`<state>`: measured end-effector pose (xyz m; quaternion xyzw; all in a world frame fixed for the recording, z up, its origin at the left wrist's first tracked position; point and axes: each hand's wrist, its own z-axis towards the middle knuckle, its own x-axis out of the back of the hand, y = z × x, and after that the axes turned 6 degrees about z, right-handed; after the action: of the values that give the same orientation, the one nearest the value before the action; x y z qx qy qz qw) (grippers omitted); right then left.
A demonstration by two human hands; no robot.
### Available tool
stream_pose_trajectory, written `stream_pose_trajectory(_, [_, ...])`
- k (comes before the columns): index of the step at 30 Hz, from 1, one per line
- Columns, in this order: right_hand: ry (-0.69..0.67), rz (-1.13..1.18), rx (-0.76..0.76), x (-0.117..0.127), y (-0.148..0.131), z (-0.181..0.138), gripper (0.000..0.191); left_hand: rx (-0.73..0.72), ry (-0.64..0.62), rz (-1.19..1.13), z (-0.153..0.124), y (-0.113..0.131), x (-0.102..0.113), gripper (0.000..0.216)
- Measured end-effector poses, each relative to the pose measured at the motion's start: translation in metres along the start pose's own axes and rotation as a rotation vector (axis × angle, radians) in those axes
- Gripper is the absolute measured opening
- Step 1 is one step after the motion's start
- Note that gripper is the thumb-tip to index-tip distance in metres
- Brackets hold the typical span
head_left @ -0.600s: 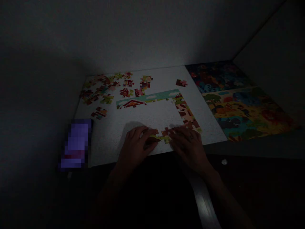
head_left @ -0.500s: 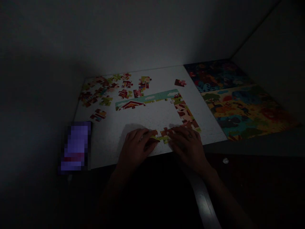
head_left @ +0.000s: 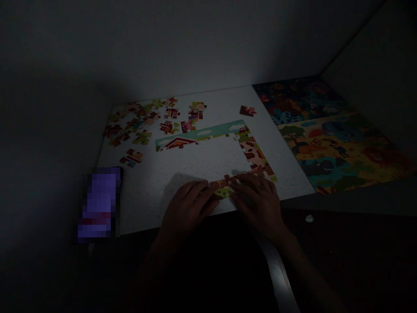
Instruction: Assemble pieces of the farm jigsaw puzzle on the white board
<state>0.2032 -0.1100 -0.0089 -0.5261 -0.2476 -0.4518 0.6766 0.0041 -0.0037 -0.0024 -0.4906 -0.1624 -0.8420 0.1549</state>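
Note:
On the white table a jigsaw border [head_left: 216, 132] is joined along its top, right side and part of its bottom edge. My left hand [head_left: 186, 208] is closed on a brown and green puzzle piece [head_left: 216, 186] at the left end of the bottom row, thumb on the near side. That piece now touches the row. My right hand [head_left: 259, 203] grips the joined bottom pieces [head_left: 225, 192], fingers curled over them and thumb at the near edge. Its fingers hide much of this row.
Loose puzzle pieces [head_left: 143, 117] lie heaped at the back left, with several nearer the border. One piece [head_left: 248, 111] lies alone at the back right. Two finished puzzles [head_left: 329, 148] cover the right side. A phone [head_left: 99, 202] with a blurred screen rests at the left edge.
The puzzle piece in my left hand has moved right, and the gap to the bottom row has closed. My right hand stays on the row. The view has shifted slightly.

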Motion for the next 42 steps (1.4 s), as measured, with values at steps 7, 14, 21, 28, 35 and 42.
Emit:
stream_pose_trajectory(7, [0.004,-0.010,0.021,0.000,0.001,0.000,0.030,0.033,0.010,0.015,0.005,0.005,0.001,0.021])
stream_pose_trajectory(14, [-0.012,-0.008,0.006,-0.001,0.002,-0.001,0.030,0.043,-0.045,0.018,0.007,0.004,0.002,0.022])
stream_pose_trajectory(21, [-0.017,0.004,-0.009,-0.002,0.000,-0.001,0.030,0.076,-0.094,-0.004,0.003,0.004,0.000,0.019])
stream_pose_trajectory(28, [-0.073,0.026,0.020,0.000,0.004,0.014,0.021,0.128,-0.028,-0.057,-0.002,0.000,-0.008,0.019])
stream_pose_trajectory(35, [0.031,0.316,-0.055,0.014,0.064,0.097,0.025,0.241,-0.032,-0.221,-0.004,0.000,-0.003,0.029])
stream_pose_trajectory(42, [0.092,0.080,-0.125,0.004,0.122,0.198,0.025,0.364,0.006,-0.223,-0.004,-0.014,-0.005,0.034])
